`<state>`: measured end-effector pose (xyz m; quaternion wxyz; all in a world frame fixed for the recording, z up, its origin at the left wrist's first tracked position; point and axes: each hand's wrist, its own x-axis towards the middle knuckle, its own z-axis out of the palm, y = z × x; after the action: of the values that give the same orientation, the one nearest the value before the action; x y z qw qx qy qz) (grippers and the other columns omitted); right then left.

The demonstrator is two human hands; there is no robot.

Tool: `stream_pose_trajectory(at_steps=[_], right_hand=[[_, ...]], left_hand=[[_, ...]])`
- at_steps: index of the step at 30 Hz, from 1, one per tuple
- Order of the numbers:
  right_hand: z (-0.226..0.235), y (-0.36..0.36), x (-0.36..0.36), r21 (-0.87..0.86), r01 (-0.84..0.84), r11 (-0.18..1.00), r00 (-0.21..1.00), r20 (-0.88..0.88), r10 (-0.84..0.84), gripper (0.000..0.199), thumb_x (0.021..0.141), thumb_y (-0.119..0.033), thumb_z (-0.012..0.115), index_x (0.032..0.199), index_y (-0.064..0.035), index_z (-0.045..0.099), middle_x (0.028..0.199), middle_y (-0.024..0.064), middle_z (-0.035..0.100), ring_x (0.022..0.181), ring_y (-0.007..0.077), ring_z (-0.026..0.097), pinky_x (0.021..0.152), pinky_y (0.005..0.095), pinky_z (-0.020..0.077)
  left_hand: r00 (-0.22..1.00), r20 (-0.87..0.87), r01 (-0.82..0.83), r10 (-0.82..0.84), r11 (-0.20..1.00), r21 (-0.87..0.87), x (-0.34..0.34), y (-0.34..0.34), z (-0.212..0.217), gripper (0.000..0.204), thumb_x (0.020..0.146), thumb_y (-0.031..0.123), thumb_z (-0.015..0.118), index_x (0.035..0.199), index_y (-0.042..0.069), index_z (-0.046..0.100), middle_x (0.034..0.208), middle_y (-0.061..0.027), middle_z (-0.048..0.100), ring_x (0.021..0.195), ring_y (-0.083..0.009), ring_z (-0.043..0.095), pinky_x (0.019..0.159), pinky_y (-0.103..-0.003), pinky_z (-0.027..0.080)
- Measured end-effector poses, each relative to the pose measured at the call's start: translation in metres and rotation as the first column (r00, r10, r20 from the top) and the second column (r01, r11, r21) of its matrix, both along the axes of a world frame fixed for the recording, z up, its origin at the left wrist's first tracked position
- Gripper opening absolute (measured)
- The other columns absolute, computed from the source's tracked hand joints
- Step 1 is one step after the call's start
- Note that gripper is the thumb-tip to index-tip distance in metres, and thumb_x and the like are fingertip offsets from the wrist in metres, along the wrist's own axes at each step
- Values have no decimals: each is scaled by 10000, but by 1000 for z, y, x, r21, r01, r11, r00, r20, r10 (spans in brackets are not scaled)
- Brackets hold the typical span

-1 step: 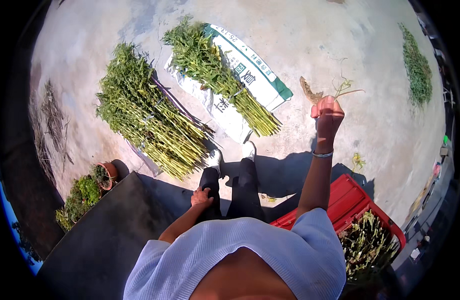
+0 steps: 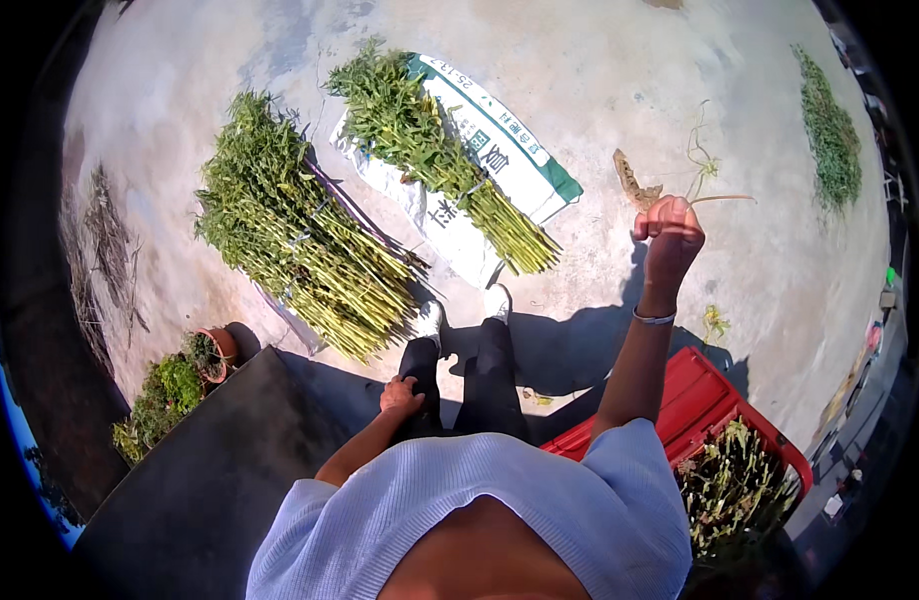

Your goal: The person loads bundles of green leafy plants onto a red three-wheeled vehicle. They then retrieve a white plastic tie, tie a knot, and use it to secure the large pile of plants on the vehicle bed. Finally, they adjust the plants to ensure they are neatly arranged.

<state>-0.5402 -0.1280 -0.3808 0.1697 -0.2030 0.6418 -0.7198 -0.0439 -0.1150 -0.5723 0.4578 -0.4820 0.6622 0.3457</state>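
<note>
My right hand (image 2: pixel 670 235) is raised over the concrete at the right, its fingers pinched shut on a withered plant sprig (image 2: pixel 698 180). Thin green tendrils, a brown stalk and a curled dry leaf (image 2: pixel 632 182) stick out above the fingertips. My left hand (image 2: pixel 402 397) lies on my dark trouser leg with its fingers laid over it, holding nothing I can see. Ahead of my feet is a large tied pile of green leafy stalks (image 2: pixel 300 240). Beside it, a smaller tied bundle (image 2: pixel 450 160) lies across a white and green sack (image 2: pixel 540 165).
At the lower right stands a red open container (image 2: pixel 670 400) with dry plant stalks (image 2: pixel 735 490) beside its lid. A dark slab (image 2: pixel 220 450) and potted plants (image 2: pixel 175 385) are at the lower left. Greenery (image 2: pixel 830 130) lies far right; a small yellow-green scrap (image 2: pixel 716 322) lies nearer.
My right hand has shifted a little to the right with the sprig, and the tendrils now stand higher. My left hand stays on my leg.
</note>
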Motion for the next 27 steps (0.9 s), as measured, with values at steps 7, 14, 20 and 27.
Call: stream_pose_trajectory(at_steps=[7, 14, 20, 27], right_hand=[[-5, 211, 67, 442, 250, 862, 964, -26, -266, 271, 946, -218, 470, 734, -53, 438, 603, 25, 460, 491, 98, 435, 431, 235, 370], [-100, 399, 471, 958, -131, 255, 795, 255, -551, 1096, 608, -393, 777, 1408, -58, 107, 1199, 326, 472, 1051, 460, 521, 936, 435, 413], [-144, 413, 756, 770, -297, 565, 435, 636, -638, 272, 778, -277, 591, 789, -8, 633, 806, 211, 627, 763, 347, 611, 704, 456, 459], [-146, 376, 878, 956, 194, 222, 612, 59, -789, 216, 800, -222, 570, 811, -24, 655, 809, 186, 642, 750, 374, 604, 684, 440, 479]], left_hand=[[780, -347, -539, 521, 841, 53, 61, -62, -34, 304, 747, 299, 635, 872, 24, 675, 817, -106, 679, 663, -190, 653, 621, -307, 520], [826, -340, -379, 449, 890, 253, 29, -112, -23, 228, 786, 206, 628, 904, 11, 644, 668, -73, 624, 469, -147, 563, 421, -273, 463], [958, -266, -38, 103, 970, 239, 9, -133, -15, 162, 802, 185, 590, 805, 23, 598, 615, -82, 586, 433, -161, 530, 380, -275, 411], [908, -367, 281, -201, 943, 178, -48, -50, 16, 180, 821, 161, 545, 690, 36, 545, 554, -92, 542, 390, -178, 492, 332, -278, 350]])
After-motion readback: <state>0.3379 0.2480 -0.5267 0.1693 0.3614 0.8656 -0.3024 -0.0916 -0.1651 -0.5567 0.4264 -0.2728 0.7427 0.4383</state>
